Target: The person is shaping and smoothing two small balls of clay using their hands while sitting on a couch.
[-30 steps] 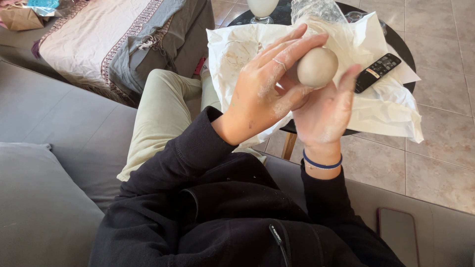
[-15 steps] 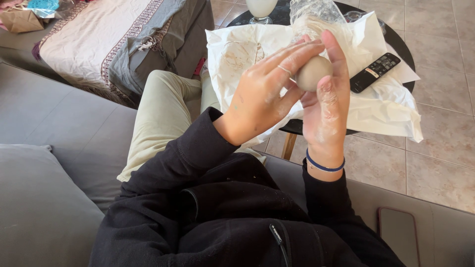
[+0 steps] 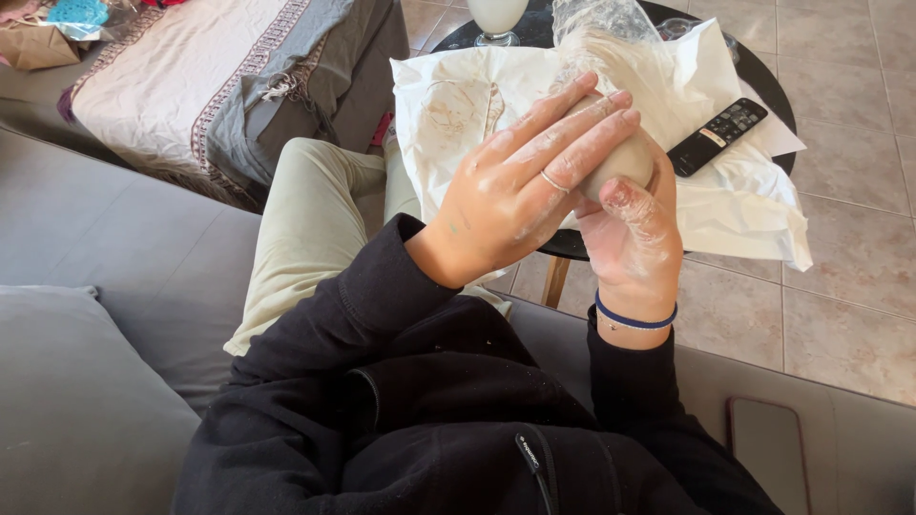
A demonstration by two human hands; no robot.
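A: Two hands, one clay ball (image 3: pixel 625 164): where's it sit?
B: I see it sandwiched btwn palms, left hand (image 3: pixel 520 191) flat over top, right hand (image 3: pixel 632 229) cupped beneath, above the white paper (image 3: pixel 735 191).

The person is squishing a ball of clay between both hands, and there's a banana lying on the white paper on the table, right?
Not quite. It is a black remote control, not a banana, that lies on the white paper, as the head view shows. The rest holds: the left hand and right hand press the ball of clay between them.
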